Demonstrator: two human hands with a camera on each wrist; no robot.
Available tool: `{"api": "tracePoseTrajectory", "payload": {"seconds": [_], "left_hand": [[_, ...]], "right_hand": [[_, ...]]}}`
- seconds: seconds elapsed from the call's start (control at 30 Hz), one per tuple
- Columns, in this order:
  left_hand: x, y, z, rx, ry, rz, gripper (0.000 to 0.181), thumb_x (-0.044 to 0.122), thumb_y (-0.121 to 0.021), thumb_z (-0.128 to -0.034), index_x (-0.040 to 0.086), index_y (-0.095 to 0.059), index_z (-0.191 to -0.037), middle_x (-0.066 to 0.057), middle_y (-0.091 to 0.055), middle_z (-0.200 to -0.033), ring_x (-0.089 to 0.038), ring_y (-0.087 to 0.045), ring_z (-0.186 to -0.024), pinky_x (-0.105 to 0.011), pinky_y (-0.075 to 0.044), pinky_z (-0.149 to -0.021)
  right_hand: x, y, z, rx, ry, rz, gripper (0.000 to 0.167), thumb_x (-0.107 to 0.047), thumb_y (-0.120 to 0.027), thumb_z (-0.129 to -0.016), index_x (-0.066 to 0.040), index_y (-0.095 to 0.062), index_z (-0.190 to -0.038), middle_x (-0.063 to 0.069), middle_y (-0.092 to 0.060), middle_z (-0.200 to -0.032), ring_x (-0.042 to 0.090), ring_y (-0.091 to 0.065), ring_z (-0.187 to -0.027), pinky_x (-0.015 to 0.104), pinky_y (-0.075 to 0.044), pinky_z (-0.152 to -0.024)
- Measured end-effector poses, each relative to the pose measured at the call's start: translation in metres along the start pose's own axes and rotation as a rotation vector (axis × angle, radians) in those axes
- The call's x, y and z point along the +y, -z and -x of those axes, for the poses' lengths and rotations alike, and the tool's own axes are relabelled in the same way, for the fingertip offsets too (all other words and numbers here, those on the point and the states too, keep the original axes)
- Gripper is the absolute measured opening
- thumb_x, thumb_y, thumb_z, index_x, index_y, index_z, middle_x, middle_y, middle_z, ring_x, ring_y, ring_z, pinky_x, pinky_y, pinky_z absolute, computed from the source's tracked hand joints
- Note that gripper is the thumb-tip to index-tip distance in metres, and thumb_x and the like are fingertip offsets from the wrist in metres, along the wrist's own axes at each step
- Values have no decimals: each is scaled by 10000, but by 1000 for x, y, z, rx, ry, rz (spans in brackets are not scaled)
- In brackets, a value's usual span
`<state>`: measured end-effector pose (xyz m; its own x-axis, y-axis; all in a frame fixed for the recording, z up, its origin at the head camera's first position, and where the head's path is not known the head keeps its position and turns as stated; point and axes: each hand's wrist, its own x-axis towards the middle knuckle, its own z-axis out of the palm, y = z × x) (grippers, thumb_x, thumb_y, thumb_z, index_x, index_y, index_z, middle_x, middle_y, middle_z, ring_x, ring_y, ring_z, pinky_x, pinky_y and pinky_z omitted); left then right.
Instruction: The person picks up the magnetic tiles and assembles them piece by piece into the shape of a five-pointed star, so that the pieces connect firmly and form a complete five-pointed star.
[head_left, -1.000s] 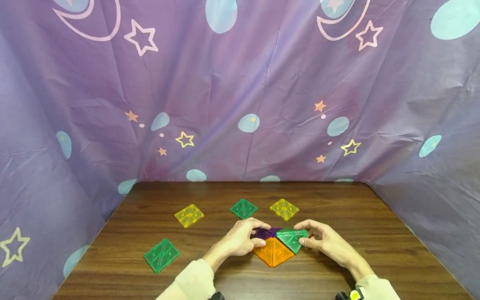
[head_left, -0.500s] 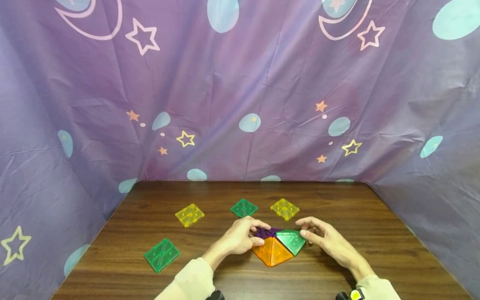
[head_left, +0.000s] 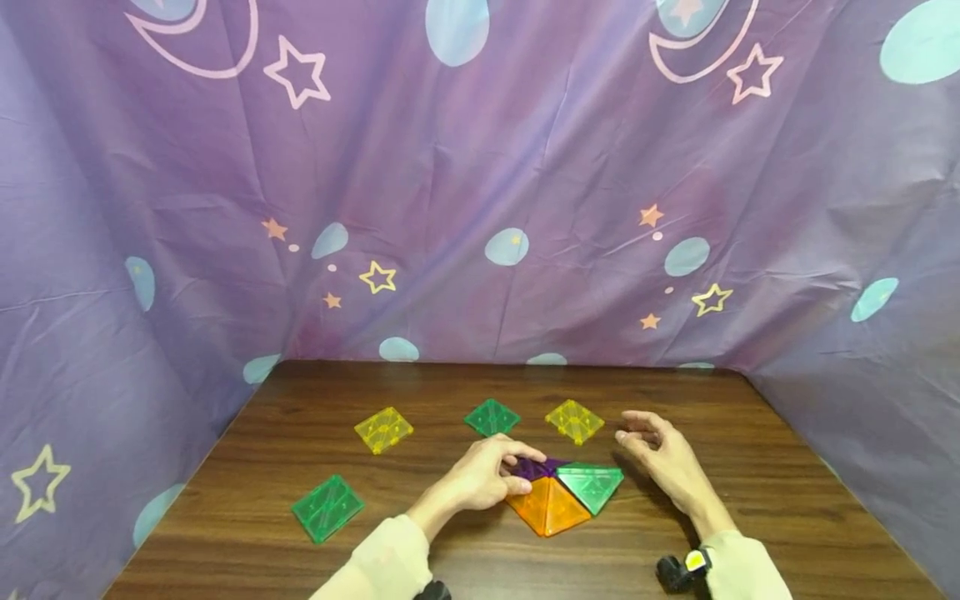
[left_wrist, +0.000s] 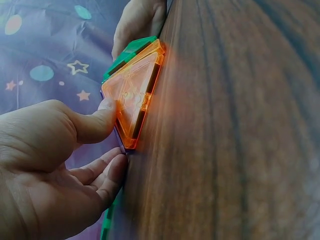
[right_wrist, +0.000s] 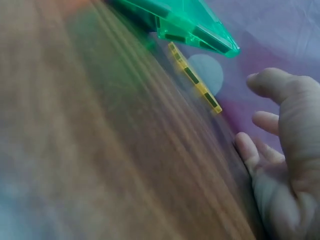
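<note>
the left hand [head_left: 480, 477] pinches the tile cluster [head_left: 562, 505] on the bench [head_left: 487, 571], five o'clock in the head view; the empty, relaxed right hand [head_left: 666, 460] hovers at the cluster's two o'clock. probably light, stiff, slick: grip outer edges.

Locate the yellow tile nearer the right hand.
In the head view, the yellow tile lies right of centre on the table, with the far green tile on its left and the right hand on its right.
</note>
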<state>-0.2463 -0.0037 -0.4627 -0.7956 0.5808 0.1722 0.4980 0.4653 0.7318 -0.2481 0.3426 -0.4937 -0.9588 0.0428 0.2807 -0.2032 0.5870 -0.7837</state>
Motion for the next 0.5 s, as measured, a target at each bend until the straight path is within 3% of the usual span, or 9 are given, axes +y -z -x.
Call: {"api": "tracePoseTrajectory", "payload": {"seconds": [0.2, 0.4, 0.5], "left_hand": [[2, 3, 1, -6, 22, 34, 386, 80, -903, -929, 220, -831, -1281, -90, -699, -1276, -245, -723, -1126, -242, -590, -893], [0, 6, 1, -7, 27, 46, 384, 79, -908, -923, 224, -832, -1270, -102, -697, -1297, -248, -730, -1106, -245, -593, -885], [-1, 2, 4, -25, 35, 64, 381, 82, -904, -928, 228, -832, -1272, -95, -694, -1299, -245, -731, -1114, -247, -599, -894]], "right_hand": [[-1, 0, -5, -8, 55, 41, 644, -328, -772, -1077, -74, -535, -1619, 273, -529, -1435, 424, -687, -1262, 165, -557, -906], [-1, -2, -12, 18, 50, 63, 664, -339, -802, -1055, -46, -550, -1595, 256, -583, -1407, 368, -701, -1215, 140, -544, -894], [1, -8, -13, 41, 73, 114, 630, -327, -830, -1032, -30, -609, -1541, 229, -644, -1376, 336, -712, -1165, 186, -559, -903]]}}
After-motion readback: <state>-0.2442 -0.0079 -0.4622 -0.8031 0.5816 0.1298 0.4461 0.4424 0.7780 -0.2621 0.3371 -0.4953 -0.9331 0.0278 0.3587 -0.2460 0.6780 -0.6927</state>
